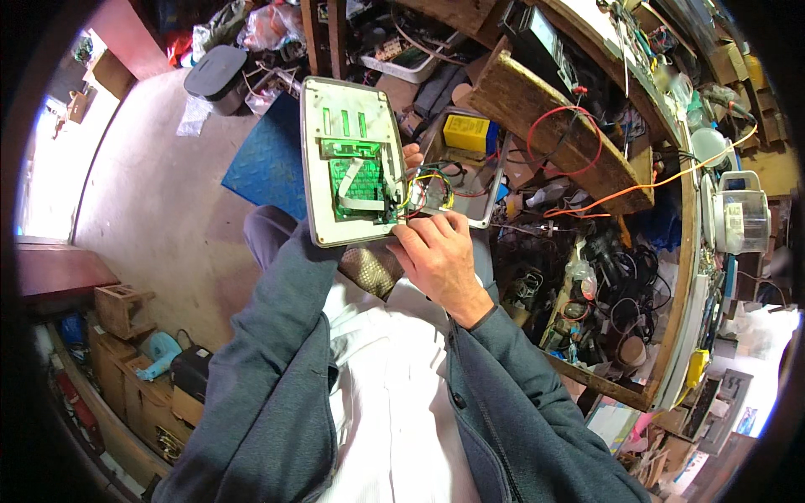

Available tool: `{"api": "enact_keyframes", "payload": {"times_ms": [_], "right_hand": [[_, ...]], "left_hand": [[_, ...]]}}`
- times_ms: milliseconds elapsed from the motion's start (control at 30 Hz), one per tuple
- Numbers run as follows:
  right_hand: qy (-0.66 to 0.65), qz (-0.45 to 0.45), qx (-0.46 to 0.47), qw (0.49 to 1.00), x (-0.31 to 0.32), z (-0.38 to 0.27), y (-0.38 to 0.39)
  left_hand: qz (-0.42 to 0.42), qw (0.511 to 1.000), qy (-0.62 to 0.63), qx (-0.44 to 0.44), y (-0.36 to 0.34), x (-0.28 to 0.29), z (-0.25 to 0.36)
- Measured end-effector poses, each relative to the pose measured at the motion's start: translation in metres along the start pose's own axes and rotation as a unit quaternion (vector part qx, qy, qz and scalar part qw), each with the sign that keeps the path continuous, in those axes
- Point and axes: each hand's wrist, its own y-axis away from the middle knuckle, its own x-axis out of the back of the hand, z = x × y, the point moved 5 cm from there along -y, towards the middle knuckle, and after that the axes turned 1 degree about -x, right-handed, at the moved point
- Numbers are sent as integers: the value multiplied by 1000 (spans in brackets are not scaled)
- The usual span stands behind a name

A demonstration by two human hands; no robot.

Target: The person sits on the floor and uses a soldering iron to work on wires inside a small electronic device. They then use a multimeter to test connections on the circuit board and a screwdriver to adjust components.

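Note:
A pale device panel is held face down and tilted, showing a green circuit board with a white ribbon cable and coloured wires. My left hand is mostly hidden behind it, its fingertips showing past the right edge. My right hand has its fingers closed on the lower right edge. The wires run right to an open grey case that holds a yellow battery-like block. A blue textured board lies behind and left of the panel.
A wooden plank with looped red and orange leads crosses at upper right, beside a cluttered workbench. Tangled cables fill the space below it. A dark box stands at upper left on the concrete floor; crates lie at lower left.

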Motion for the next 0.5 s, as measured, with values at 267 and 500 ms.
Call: {"api": "enact_keyframes", "payload": {"times_ms": [267,500], "right_hand": [[5,9,50,999,-17,4,5],[20,44,88,995,-16,1,2]], "left_hand": [[10,998,-50,-25,1,-5,3],[40,998,-49,-14,18,-1,22]]}}
